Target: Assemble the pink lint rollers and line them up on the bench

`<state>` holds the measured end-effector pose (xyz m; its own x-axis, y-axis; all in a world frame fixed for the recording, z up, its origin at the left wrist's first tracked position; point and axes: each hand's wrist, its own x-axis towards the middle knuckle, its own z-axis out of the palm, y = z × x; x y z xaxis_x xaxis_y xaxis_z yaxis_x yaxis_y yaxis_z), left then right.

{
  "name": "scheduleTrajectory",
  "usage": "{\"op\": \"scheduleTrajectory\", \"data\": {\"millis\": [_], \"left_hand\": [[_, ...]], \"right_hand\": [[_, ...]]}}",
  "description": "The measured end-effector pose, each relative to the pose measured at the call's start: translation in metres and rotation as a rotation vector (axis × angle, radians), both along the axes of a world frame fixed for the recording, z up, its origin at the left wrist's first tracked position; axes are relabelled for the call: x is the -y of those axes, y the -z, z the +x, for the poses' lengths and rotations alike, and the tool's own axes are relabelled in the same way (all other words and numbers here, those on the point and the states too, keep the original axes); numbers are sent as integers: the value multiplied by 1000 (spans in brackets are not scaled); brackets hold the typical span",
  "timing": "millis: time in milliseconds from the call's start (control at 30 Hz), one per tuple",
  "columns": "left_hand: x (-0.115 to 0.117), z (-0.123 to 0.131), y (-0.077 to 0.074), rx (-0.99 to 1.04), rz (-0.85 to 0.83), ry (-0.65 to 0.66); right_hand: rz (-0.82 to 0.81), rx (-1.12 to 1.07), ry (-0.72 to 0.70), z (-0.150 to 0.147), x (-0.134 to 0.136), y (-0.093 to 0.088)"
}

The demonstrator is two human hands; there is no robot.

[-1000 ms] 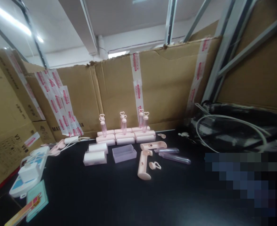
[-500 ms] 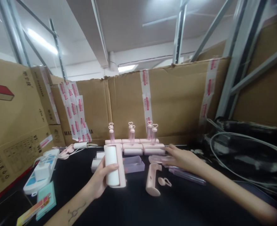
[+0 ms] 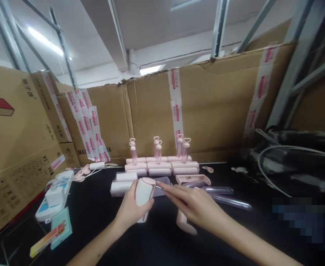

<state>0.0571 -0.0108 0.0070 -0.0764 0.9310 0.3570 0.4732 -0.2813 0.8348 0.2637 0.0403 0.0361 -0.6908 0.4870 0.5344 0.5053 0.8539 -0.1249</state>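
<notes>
Left hand (image 3: 131,210) fingers clamp a white paper roll in a pink frame (image 3: 143,193); right hand (image 3: 195,208) fingers pinch a thin clear tube (image 3: 160,187) at its top.

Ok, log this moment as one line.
left hand: grips white roller | right hand: fingertips at roller's top | surface: black table

"V3" printed sideways on the left cardboard box (image 3: 15,147).
</notes>
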Motion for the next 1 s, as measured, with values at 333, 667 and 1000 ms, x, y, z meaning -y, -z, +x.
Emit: {"op": "scheduleTrajectory", "data": {"millis": [333, 667, 1000], "left_hand": [[-13, 29, -13, -218, 87, -68], [-87, 72, -23, 113, 90, -89], [-97, 42, -21, -6, 97, -133]], "right_hand": [[-13, -20, 92, -3, -12, 19], [-275, -370, 138, 20, -66, 6], [-282, -322, 248, 48, -76, -6]]}}
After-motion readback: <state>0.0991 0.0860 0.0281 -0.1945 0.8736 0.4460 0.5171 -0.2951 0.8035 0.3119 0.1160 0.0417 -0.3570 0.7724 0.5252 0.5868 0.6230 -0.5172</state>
